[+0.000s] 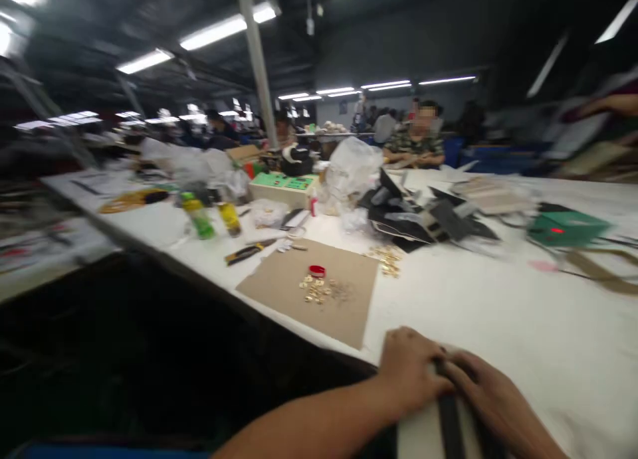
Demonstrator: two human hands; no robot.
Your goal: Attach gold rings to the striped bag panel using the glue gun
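At the table's near edge, my left hand (409,369) is wrapped over the far end of a pale beige piece with dark strips (423,438), perhaps a bag or a panel; its exact kind is unclear. Against its right side lies my right hand (493,391), closed on the same piece, with the two hands' fingers meeting at the top. Beyond them, a brown board (343,323) carries small gold metal parts (315,294) and a red round lid or ring (317,271). More gold parts (390,260) lie just off its right corner.
A cutter with a yellow and black handle (245,253), a green bottle (198,216) and a yellow bottle (229,218) stand or lie to the left. Black and grey pieces (428,216) are heaped behind. A green box (568,228) sits right. A person (416,140) sits across the table.
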